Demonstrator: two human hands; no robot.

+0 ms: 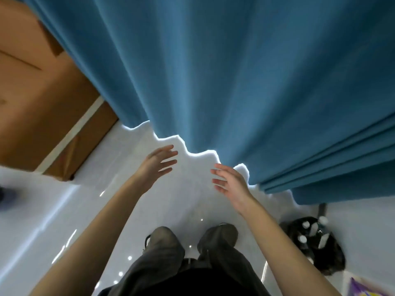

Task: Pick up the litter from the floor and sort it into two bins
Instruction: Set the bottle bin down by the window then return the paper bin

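A blue pleated fabric curtain (235, 71) is hung just beyond the left hand (158, 165) & right hand (230, 182). A brown cardboard box (32, 114) w/ pale tape strip is set well left of the left hand, partly hidden by the curtain.

I see a black bag-lined bin (333, 263) low right on the white floor (85, 210), mouth up, blurred. Clear plastic bottles with white caps (313, 229) sit inside it. A purple-yellow packet (363, 289) lies near, cut off.

An indoor room — home or office cannot be told — is suggested by a glossy white floor (102, 210), a long blue curtain (235, 71) and stacked cardboard boxes (38, 107).
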